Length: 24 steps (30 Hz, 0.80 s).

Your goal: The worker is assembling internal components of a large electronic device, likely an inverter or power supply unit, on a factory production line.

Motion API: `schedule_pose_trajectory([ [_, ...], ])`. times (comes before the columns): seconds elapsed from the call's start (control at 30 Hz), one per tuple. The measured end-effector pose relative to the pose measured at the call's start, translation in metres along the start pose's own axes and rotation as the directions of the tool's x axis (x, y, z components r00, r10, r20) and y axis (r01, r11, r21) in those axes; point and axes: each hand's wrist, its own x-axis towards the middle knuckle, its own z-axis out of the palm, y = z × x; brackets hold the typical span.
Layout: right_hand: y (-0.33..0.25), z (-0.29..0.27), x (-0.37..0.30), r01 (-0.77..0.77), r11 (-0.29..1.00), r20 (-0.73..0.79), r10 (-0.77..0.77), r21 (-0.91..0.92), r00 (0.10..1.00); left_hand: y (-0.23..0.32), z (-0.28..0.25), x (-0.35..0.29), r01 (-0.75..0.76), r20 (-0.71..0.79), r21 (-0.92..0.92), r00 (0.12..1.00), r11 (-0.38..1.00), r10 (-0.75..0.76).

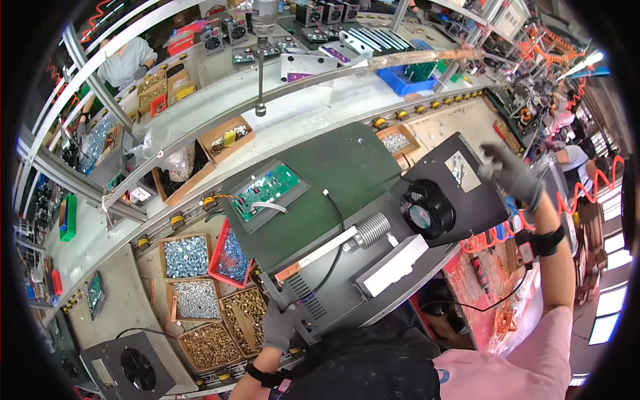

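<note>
A dark grey metal casing point(320, 267) lies tilted on a green work mat point(320, 160) in front of me. It carries a coiled silver part point(372, 230), a white block point(397, 267) and a black cable. At its right end stands a panel with a black round fan point(427, 208) and a pale plate point(461, 171) bearing small metal pieces. My left hand point(279, 327), in a grey glove, grips the casing's near left corner, its fingertips partly hidden. Raised beside the panel's right edge, my gloved right hand point(512, 175) has its fingers apart and holds nothing.
A green circuit board point(270, 190) on a grey plate lies on the mat. Boxes of small fasteners point(199, 300) and a red bin point(230, 257) stand left. A driver point(261, 100) hangs overhead. Another fan panel point(127, 370) sits lower left; a red coiled hose point(490, 237) runs right.
</note>
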Motion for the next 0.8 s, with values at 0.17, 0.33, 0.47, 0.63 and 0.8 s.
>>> schedule_pose_trajectory([
  [0.17, 0.069, 0.042, -0.034, -0.157, 0.74, 0.182, 0.048, 0.654, 0.982, 0.037, -0.012, 0.001, -0.063, -0.073, 0.003, 0.995, 0.998, 0.063],
  [0.33, 0.101, 0.037, -0.135, -0.212, 0.534, 0.08, 0.259, 0.819, 0.963, 0.156, -0.056, 0.042, -0.385, -0.066, 0.167, 0.914, 0.908, 0.4],
  [0.47, 0.097, 0.053, -0.203, -0.359, 0.494, 0.061, 0.52, 0.792, 0.852, 0.268, -0.033, 0.11, -0.498, -0.025, 0.348, 0.842, 0.794, 0.539],
  [0.63, 0.073, 0.072, -0.225, -0.346, 0.602, -0.26, 0.696, 0.72, 0.67, 0.361, 0.049, 0.173, -0.436, 0.136, 0.416, 0.898, 0.798, 0.419],
  [0.8, 0.055, 0.051, -0.196, -0.261, 0.932, -0.453, 0.352, 0.252, 0.819, 0.395, 0.122, 0.213, -0.484, 0.212, 0.476, 0.874, 0.734, 0.438],
])
